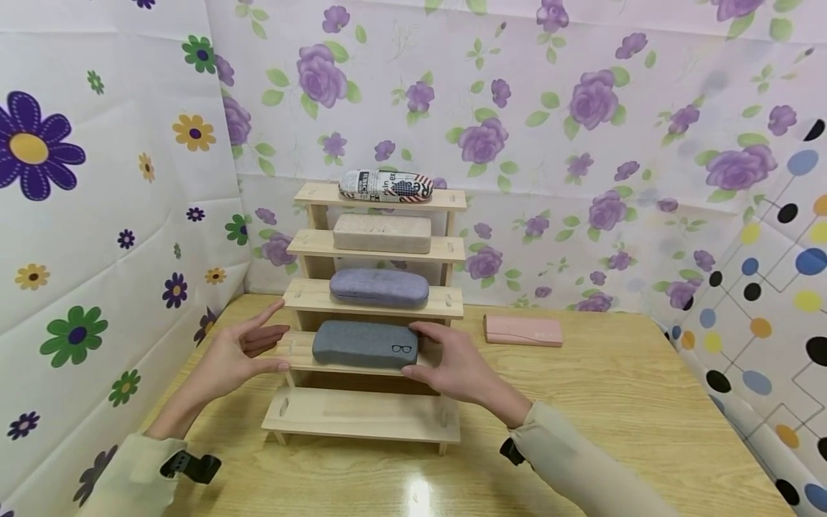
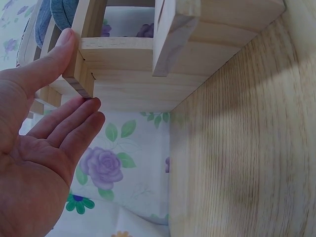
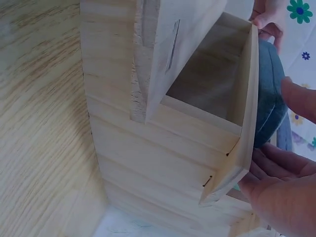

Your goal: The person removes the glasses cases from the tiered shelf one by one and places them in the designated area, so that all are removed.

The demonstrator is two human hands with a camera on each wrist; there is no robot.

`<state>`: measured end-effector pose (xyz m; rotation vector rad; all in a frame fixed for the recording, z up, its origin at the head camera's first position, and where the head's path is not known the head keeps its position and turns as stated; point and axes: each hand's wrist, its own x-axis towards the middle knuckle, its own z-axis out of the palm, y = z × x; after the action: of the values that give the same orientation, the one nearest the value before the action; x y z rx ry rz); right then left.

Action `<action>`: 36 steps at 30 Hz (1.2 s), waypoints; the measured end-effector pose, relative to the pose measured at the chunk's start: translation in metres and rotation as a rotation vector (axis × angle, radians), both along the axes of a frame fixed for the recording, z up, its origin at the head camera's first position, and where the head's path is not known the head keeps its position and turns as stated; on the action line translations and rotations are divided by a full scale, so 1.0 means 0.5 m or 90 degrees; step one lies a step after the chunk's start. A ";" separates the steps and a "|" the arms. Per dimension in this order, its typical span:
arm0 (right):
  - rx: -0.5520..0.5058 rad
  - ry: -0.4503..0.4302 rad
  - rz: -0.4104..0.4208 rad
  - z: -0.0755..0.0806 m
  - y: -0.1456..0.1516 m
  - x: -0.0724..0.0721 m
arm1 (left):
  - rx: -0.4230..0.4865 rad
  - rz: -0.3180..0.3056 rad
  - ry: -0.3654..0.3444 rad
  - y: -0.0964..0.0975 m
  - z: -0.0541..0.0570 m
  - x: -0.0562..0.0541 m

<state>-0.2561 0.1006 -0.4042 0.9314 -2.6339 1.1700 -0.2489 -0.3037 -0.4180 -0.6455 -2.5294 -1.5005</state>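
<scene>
A grey-blue glasses case [image 1: 362, 343] with a small glasses print lies on the second step from the bottom of a wooden tiered rack [image 1: 362, 413]. My right hand [image 1: 461, 362] holds its right end, fingers at the back corner and thumb at the front corner. In the right wrist view the thumb lies against the case [image 3: 269, 94], with the fingers round its end. My left hand [image 1: 242, 352] is at the left end of that step, fingers extended and thumb apart from them. In the left wrist view its thumb and fingertips are right at the board's end.
Higher steps carry a purple glasses case [image 1: 379, 287], a beige case [image 1: 382, 233] and a newspaper-print case [image 1: 385, 186]. A pink case [image 1: 523, 330] lies on the wooden table [image 1: 581, 409] to the right. Flower-patterned sheets [image 1: 400, 93] hang behind and at the left.
</scene>
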 end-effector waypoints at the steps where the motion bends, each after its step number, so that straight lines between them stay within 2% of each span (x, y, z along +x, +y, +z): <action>1: 0.001 -0.004 -0.001 0.000 -0.001 -0.002 | -0.001 0.000 0.000 0.000 0.000 0.000; 9: -0.006 -0.021 0.009 0.001 -0.005 -0.017 | -0.008 0.005 0.002 -0.001 0.003 0.000; 18: -0.037 -0.057 0.019 -0.003 0.000 -0.014 | -0.001 0.000 -0.008 0.000 -0.005 -0.002; 28: -0.040 -0.057 0.009 -0.003 0.019 -0.007 | -0.009 0.008 -0.004 0.000 -0.003 -0.002; 36: -0.025 -0.056 0.004 -0.001 0.015 -0.014 | -0.008 0.010 -0.009 -0.001 -0.004 -0.003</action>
<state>-0.2630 0.1083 -0.4045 0.9027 -2.6668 1.2874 -0.2503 -0.3041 -0.4201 -0.6166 -2.5503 -1.4905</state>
